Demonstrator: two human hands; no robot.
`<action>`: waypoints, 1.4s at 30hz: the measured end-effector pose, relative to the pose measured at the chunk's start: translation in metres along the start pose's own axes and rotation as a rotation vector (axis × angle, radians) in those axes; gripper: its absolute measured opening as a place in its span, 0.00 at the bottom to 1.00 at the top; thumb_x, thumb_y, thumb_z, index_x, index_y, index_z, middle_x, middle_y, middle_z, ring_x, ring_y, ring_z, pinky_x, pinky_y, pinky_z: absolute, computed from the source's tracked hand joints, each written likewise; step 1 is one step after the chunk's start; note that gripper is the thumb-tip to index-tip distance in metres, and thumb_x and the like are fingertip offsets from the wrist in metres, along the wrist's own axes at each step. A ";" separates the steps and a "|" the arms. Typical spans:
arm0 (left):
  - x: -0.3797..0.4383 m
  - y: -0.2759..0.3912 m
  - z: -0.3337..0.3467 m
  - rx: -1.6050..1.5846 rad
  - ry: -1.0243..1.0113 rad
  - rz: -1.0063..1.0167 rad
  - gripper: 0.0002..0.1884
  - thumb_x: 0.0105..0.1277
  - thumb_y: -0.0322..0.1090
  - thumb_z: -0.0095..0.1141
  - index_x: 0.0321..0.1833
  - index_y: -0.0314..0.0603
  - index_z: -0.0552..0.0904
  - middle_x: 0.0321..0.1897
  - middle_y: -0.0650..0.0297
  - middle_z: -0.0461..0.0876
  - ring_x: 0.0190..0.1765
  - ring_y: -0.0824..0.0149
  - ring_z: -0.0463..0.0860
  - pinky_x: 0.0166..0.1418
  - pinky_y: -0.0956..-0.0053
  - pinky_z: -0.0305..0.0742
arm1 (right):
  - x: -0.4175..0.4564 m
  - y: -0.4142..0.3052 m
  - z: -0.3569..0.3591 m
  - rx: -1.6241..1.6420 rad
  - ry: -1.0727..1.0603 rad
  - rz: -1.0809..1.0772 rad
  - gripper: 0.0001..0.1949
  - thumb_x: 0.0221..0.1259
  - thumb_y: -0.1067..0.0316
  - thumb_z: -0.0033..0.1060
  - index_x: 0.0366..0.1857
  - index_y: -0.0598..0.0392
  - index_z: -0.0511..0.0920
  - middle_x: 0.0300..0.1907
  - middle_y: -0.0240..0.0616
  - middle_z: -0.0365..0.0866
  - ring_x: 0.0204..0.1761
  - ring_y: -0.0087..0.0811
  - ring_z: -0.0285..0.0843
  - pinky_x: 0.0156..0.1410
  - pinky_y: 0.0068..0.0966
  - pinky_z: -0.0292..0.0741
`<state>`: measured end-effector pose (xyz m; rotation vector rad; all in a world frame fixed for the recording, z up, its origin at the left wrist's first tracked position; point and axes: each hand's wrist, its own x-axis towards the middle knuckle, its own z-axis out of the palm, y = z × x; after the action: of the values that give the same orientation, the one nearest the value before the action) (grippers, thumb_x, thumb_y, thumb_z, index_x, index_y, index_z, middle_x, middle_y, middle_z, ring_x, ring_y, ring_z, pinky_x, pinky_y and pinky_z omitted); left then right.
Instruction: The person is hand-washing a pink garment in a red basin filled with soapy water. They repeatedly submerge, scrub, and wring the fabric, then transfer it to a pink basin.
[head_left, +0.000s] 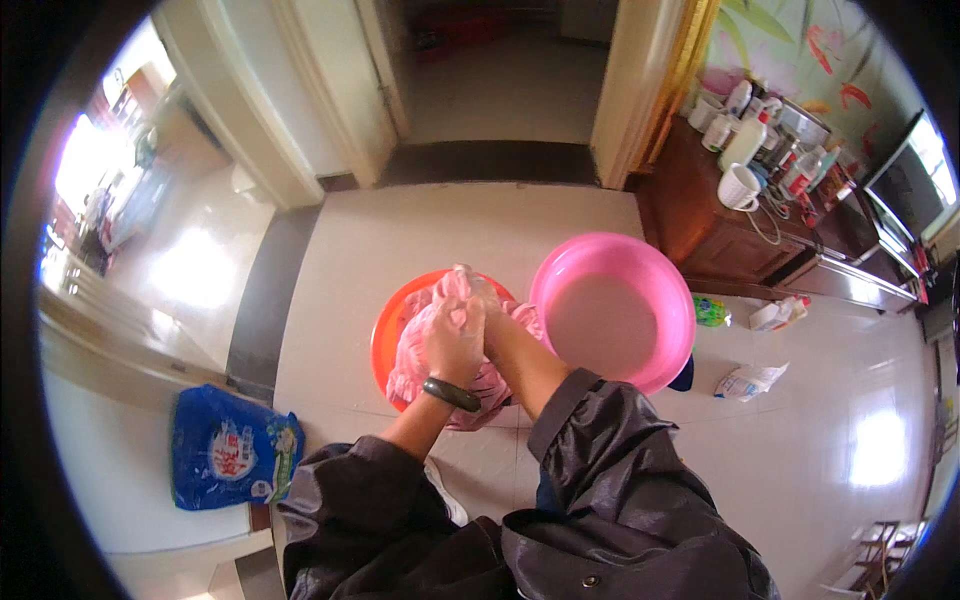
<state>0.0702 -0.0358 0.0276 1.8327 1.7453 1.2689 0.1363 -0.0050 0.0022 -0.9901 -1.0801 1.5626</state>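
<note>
Both hands meet over an orange basin (380, 352) on the tiled floor. My left hand (454, 337), with a dark bangle at its wrist, grips pink cloth (416, 356). My right hand (480, 292) lies close against it, closed on the same cloth, its fingers partly hidden by fabric and suds. The wet-looking cloth is bunched in the basin and hangs over its near and right edges. Right beside it stands a larger pink basin (675, 322) with cloudy, greyish liquid inside.
A blue detergent bag (232, 450) stands at the left by the wall. Right of the pink basin lie a green packet (710, 311), a white bottle (776, 313) and a white bag (750, 381). A wooden cabinet (720, 240) holds a mug (739, 187) and bottles. Doorways open ahead and left.
</note>
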 end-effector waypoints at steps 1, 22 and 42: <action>-0.002 -0.002 -0.001 -0.039 -0.065 -0.149 0.24 0.65 0.52 0.51 0.39 0.30 0.77 0.37 0.36 0.80 0.40 0.41 0.81 0.43 0.53 0.74 | 0.001 -0.004 -0.002 0.136 0.004 0.117 0.19 0.67 0.45 0.45 0.42 0.50 0.75 0.39 0.36 0.79 0.41 0.30 0.76 0.48 0.28 0.74; 0.050 -0.056 -0.054 -0.333 -0.556 0.173 0.37 0.54 0.46 0.66 0.65 0.39 0.68 0.59 0.49 0.74 0.60 0.51 0.75 0.64 0.64 0.68 | -0.015 -0.060 -0.020 0.264 -0.262 0.300 0.15 0.69 0.64 0.48 0.50 0.64 0.75 0.49 0.44 0.79 0.48 0.33 0.79 0.55 0.27 0.76; 0.070 0.010 -0.132 -1.653 -0.113 -0.268 0.09 0.68 0.35 0.56 0.46 0.38 0.80 0.39 0.60 0.83 0.41 0.65 0.83 0.44 0.71 0.80 | -0.004 -0.025 -0.034 -0.322 0.070 -0.029 0.23 0.57 0.56 0.66 0.46 0.68 0.76 0.36 0.40 0.82 0.40 0.33 0.82 0.44 0.28 0.79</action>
<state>-0.0328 -0.0189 0.1356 0.5981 0.3418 1.5687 0.1759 0.0005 0.0173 -1.2283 -1.3167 1.3456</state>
